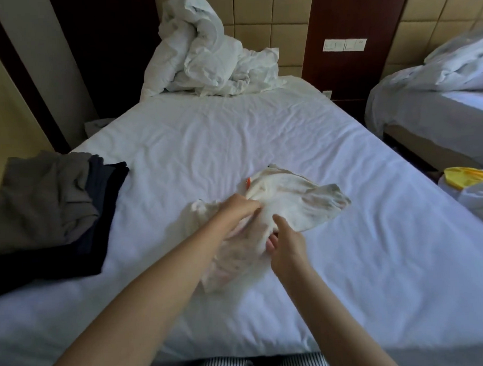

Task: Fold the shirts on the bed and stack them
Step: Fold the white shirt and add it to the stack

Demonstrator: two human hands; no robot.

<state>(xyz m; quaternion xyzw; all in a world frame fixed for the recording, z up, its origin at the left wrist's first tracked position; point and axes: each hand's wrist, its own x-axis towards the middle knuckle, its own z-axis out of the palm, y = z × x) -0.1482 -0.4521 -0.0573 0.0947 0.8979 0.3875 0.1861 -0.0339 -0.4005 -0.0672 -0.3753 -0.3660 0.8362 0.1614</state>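
Gripped white shirt [291, 200] at centre of bed [232, 133], with left hand [240, 207] curled into its cloth and right hand [286, 241] pinching toward five o'clock, seemingly to spread it for folding, clear of darker pile [56, 207] at nine o'clock.

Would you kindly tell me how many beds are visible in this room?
2. The near bed lies straight ahead, with the shirt on it; the far bed stands at the right edge, partly cut off. Others may be out of view.
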